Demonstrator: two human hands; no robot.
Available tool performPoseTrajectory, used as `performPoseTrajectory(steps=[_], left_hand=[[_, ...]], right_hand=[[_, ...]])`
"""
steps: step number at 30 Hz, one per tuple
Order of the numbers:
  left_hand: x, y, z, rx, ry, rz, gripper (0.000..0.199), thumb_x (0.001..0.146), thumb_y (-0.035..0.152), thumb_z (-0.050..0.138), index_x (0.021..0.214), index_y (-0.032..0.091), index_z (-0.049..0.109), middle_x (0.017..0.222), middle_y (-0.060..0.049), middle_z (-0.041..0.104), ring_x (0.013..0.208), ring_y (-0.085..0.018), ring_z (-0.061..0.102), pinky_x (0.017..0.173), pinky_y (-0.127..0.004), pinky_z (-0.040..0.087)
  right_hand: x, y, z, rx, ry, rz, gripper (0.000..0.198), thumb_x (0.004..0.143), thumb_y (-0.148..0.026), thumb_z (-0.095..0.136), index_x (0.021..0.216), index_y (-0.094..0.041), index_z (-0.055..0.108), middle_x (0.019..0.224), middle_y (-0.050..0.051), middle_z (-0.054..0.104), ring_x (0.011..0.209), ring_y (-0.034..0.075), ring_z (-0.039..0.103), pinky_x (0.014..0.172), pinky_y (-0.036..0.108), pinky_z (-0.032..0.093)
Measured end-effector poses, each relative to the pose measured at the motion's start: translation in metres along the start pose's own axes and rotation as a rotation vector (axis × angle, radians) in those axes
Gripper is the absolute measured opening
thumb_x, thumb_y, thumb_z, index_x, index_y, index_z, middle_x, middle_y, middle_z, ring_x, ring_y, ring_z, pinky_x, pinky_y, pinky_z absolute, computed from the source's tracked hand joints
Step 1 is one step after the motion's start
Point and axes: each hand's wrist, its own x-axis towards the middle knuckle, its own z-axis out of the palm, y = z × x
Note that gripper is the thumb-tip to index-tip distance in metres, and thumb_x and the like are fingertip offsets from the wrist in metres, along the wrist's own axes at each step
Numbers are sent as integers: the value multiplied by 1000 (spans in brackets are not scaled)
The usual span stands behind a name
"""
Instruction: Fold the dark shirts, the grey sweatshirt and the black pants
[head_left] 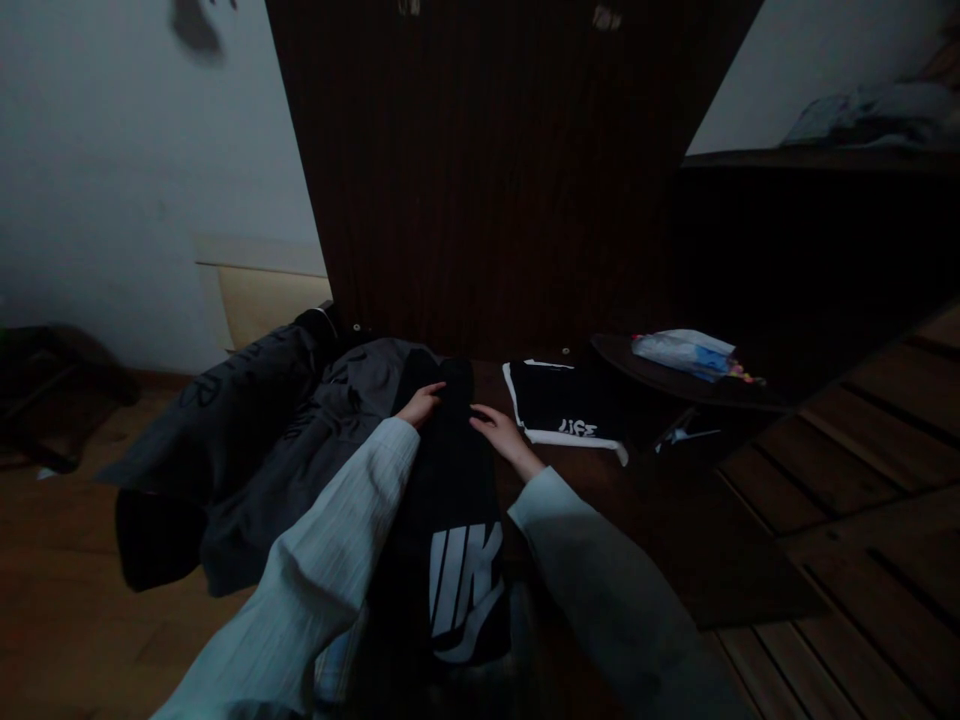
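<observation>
A long, narrow folded black garment with large white lettering at its near end lies lengthwise in front of me. My left hand rests on its left side near the far end, fingers stretched out. On the opposite edge lies my right hand, its thumb and fingers apart. Neither hand visibly grips the cloth. To the right sits a folded black garment with white edges and small white print. A heap of dark grey clothing spreads out at the left. The dim light hides the garment's exact kind.
A tall dark wooden panel rises behind the clothes. At the right, a dark rounded shelf carries a plastic packet. Slatted wood is at the lower right, wooden floor at the left.
</observation>
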Motion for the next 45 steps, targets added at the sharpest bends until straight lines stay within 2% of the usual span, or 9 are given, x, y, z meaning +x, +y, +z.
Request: performPoseTrajectory(steps=[7,10,13,18,23,28,34,38,45], left_hand=[[-9,9,14,336,41,183,52,59,-3,43,105,14,59,131,-7,40,126,-20,31,107,-30,20],[-19,23,12,533,76,268,42,62,0,47,99,15,60,128,-10,40,122,-25,35,105,-35,25],[-26,38,0,912,311,343,33,72,9,47,104,16,55,121,-13,43,115,-27,42,95,-38,36],[-25,48,-24,1182,484,131,37,76,28,53,106,9,47,110,-20,50,105,-30,49,83,-36,43],[-23,48,-32,1090,493,-7,37,76,32,55,103,9,48,109,-24,53,103,-33,53,83,-39,42],[-17,56,-41,891,426,-21,11,69,19,60,76,13,55,98,-22,61,105,-37,52,84,-44,40],[4,65,-40,679,277,62,1,76,15,51,76,15,52,59,-6,65,66,-19,65,63,-27,47],[14,70,-31,567,248,187,17,81,14,44,98,16,47,81,-8,68,71,-15,65,68,-25,47],[9,47,-18,572,80,260,73,65,16,62,130,11,28,129,-17,45,121,-25,40,101,-33,29]], right_hand=[[56,-6,6,186,115,30,21,71,-22,55,89,-20,66,99,3,66,95,15,58,86,30,43],[72,-10,10,65,110,149,23,75,-21,51,94,-19,62,98,3,65,88,13,60,76,25,47],[84,-10,13,-35,141,201,29,73,-23,55,101,-17,58,102,7,63,86,14,61,67,24,48],[100,-8,13,-165,187,274,39,59,-24,69,95,-14,59,95,10,64,88,20,60,64,25,47],[105,-11,10,-252,128,327,14,52,-18,71,61,-16,60,69,5,65,74,20,62,61,25,46],[97,-17,2,-234,144,285,11,57,-16,66,55,-16,55,61,0,62,66,15,61,55,20,43],[102,-42,-19,-135,137,243,8,70,-12,56,63,-14,53,52,1,60,48,10,56,46,18,42],[112,-54,-33,-95,162,173,7,78,-13,50,83,-12,54,70,5,66,59,9,61,55,18,46],[98,-38,-28,-232,100,77,62,72,-28,62,126,-13,34,119,14,53,106,19,53,89,31,41]])
